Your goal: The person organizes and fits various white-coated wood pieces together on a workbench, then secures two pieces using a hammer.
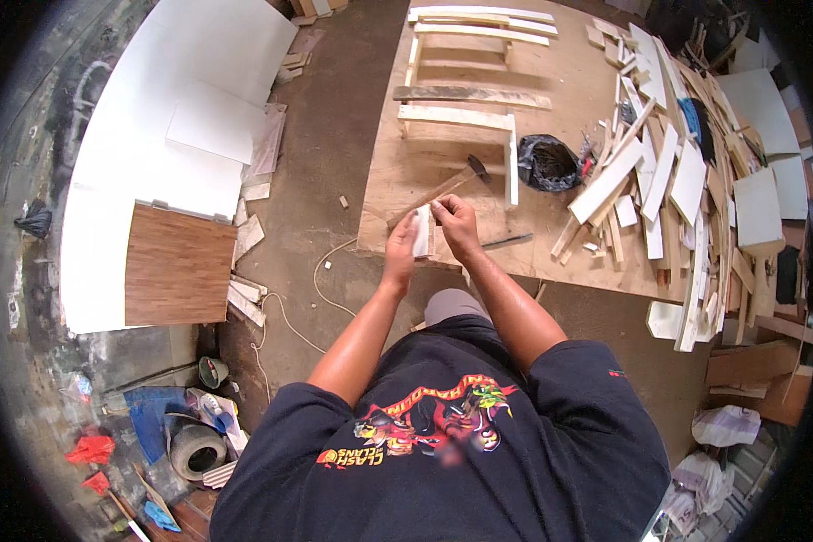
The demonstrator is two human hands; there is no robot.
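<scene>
My left hand [401,249] is closed around the side of a small white block or board piece [422,232] at the near edge of the wooden worktable [551,230]. At the top of that piece, my right hand [459,228] has its thumb and fingers pinched together; whatever is between them is too small to make out. Just beyond both hands lies a hammer [443,188], its dark head pointing away to the right. A thin dark rod-like tool [508,241] rests on the table right of my right wrist.
Two wooden frames of pale strips [456,115] stand farther back on the table. A black plastic bag [549,163] sits beside a large heap of wood offcuts [664,172] on the right. White panels [217,117] are at left. A pale cord [321,289] trails across the floor.
</scene>
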